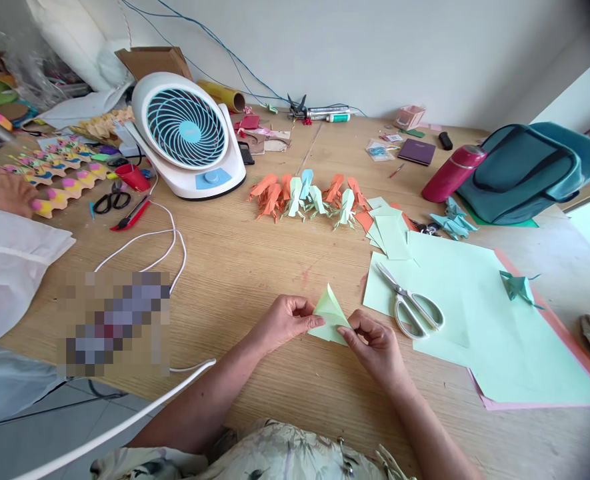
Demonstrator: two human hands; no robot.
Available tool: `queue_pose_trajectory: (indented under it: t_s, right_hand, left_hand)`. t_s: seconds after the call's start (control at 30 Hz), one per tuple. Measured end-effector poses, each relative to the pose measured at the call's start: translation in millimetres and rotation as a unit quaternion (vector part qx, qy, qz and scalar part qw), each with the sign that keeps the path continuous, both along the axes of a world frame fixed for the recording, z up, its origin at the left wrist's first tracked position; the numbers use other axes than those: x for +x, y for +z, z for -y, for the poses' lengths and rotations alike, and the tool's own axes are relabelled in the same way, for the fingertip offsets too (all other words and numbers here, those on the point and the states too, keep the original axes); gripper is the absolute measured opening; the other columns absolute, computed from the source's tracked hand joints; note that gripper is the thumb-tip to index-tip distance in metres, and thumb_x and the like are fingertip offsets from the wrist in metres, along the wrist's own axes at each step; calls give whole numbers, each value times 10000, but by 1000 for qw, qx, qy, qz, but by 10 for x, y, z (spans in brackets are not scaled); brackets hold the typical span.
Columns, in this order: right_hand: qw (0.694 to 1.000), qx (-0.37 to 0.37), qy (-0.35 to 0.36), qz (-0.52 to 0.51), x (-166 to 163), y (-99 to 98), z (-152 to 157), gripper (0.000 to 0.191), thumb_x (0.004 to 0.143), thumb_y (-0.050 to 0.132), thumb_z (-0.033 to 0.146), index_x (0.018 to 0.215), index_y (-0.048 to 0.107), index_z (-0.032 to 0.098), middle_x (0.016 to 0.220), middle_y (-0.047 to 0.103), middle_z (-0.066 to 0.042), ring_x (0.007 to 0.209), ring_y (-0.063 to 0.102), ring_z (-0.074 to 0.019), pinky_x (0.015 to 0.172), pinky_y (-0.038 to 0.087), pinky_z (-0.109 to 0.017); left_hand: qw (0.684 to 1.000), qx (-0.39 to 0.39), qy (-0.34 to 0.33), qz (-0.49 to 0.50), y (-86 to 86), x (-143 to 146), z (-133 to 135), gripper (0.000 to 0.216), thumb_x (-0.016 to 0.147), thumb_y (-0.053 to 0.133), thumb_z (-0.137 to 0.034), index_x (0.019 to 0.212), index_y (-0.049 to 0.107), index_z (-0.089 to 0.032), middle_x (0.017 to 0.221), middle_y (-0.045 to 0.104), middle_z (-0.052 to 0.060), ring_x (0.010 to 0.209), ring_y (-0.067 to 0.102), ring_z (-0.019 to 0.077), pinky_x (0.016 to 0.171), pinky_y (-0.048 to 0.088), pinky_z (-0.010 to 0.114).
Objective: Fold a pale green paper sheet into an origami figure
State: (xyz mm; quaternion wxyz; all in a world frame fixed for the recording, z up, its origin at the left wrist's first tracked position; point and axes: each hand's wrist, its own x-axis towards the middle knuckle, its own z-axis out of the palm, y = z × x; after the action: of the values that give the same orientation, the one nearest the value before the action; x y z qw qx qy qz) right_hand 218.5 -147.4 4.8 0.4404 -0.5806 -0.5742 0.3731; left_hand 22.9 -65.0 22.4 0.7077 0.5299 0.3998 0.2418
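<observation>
Both forearms came in over the table's (255,267) near edge. Left hand (287,320) and right hand (375,343) each pinched the folded green paper (331,313) lying between them, equally close, its point aimed at the far edge. Scissors (411,305) lay just right on green sheets (499,320). Folded figures (307,193) and a fan (187,130) stood farther back.

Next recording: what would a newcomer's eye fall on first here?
First, the left hand and right hand pinching a folded green paper near the front of the wooden table. Behind them a row of orange and pale green paper figures crosses the middle, with a white desk fan at back left. Scissors lie on green sheets to the right.
</observation>
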Motion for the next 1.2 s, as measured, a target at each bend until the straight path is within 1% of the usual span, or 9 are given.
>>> queue_pose_trajectory:
  t_s: [0.23,0.4,0.53,0.67,0.8,0.9,1.0,1.13,1.2]
  right_hand:
    - [995,-38,34,-80,-11,104,-36,323,840,655,485,731,606,185,707,534,-3,647,471,-142,576,373,-250]
    - [991,-81,29,-100,-15,125,-51,378,813,662,519,670,571,181,630,506,12,584,427,-122,524,336,-239]
    - [991,-85,19,-101,-21,86,-49,408,833,639,504,598,532,188,561,482,20,545,385,-110,507,303,-245]
    - [990,-89,20,-104,-18,64,-43,399,831,645,493,607,521,188,546,483,26,529,363,-103,489,284,-243]
    - [991,-89,28,-97,-10,81,-38,393,849,632,477,612,529,181,554,469,30,533,361,-100,493,284,-240]
    - [992,-79,33,-93,-8,122,-44,352,848,642,473,673,583,174,629,508,12,592,422,-119,537,336,-243]
    - [992,-66,31,-105,-17,149,-57,337,827,664,498,733,617,178,687,540,-1,637,468,-137,573,382,-250]
    - [994,-57,12,-97,-20,103,-59,367,817,673,516,689,599,179,634,484,16,584,401,-120,526,334,-244]
    - [994,-58,10,-90,-11,65,-52,364,829,666,502,677,578,183,630,458,21,579,373,-116,521,309,-245]
  left_hand:
    - [998,1,56,-18,-1,9,6,441,655,794,-486,589,524,-144,543,488,-46,525,402,72,518,279,206]
    - [997,1,77,-8,5,11,-7,457,674,778,-485,575,478,-155,531,454,-57,520,395,67,523,296,202]
    - [998,3,60,3,7,11,5,441,677,775,-492,606,499,-156,579,489,-45,544,428,76,527,343,200]
    - [999,16,22,-19,-23,2,12,414,698,757,-512,655,583,-139,591,511,-31,555,435,87,515,336,202]
    - [999,23,34,-21,-44,10,20,408,707,748,-513,683,626,-125,598,517,-28,572,440,91,551,341,211]
    - [998,33,41,-19,-52,41,53,401,701,749,-507,677,617,-129,618,520,-26,591,450,98,568,347,215]
    - [997,62,25,-42,-60,92,115,403,715,733,-503,640,583,-136,598,482,-32,574,420,93,541,314,210]
    - [993,108,1,-56,-51,152,184,415,735,717,-490,586,553,-139,571,407,-47,549,357,77,508,254,207]
    - [993,105,-4,-52,-33,158,190,414,732,718,-492,581,560,-140,559,400,-52,539,349,74,501,245,207]
